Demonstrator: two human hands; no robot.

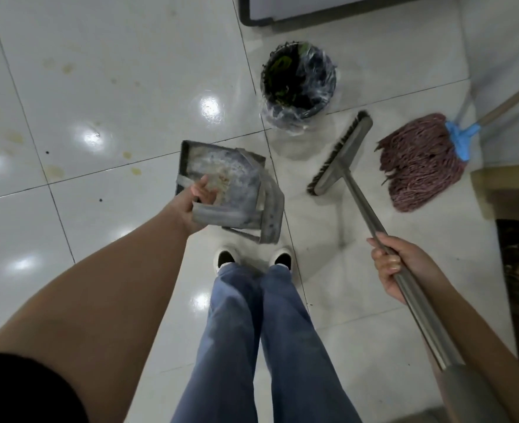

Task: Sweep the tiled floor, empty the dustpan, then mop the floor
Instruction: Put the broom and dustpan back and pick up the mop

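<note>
Floor [115, 71]: pale glossy tiles, dark grout lines, yellowish stains and a few dark specks seen at the left; ceiling lights reflected in it.

Broom [340, 157]: long metal shaft gripped mid-length by the right hand [395, 264], fingers wrapped round it; bristle head held low, on or just off the tile between bin and mop, which cannot be told.

Mop [420, 161]: reddish string head lying on the floor at the right, blue collar, wooden handle leaning away toward the wall. Not yet taken up.

Bin [298, 87]: round, lined with clear plastic, dark and green waste inside; placed just ahead of the dustpan, apart from it.

Dustpan [230, 184]: grey, dusty, held off the floor in front of the feet by the left hand [195, 199], fingers curled over its near rim. Pale crumbs seen on the pan bed. Emptying judged not yet done.

Risks, as judged: pan is gripped by one edge only, so a tilt short of the bin would scatter crumbs onto swept tile. The thin liner could be dragged or the light bin tipped if struck by the pan. The broom, managed one-handed, could knock the bin or catch in the mop strings.
</note>
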